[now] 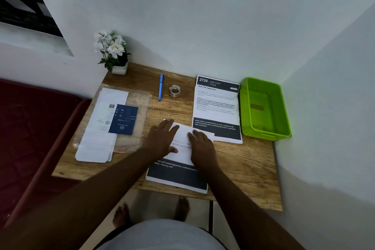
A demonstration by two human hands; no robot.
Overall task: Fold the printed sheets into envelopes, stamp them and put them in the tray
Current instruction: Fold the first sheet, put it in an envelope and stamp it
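Observation:
A printed sheet (183,140) lies near the desk's front edge, its top part folded down over the middle. My left hand (161,138) lies flat on the folded flap's left side. My right hand (202,145) presses flat on its right side. The sheet's dark bottom band (176,177) shows below my hands. A second printed sheet (217,107) lies flat further back on the right. Against the right wall stands a green plastic tray (284,128). A small roll of stamps (175,90) rests at the back middle.
A blue pen (160,89) lies left of the stamp roll. A clear plastic pack with white envelopes and a blue card (110,124) covers the desk's left side. A white pot of white flowers (113,53) stands in the back left corner. Walls close in behind and on the right.

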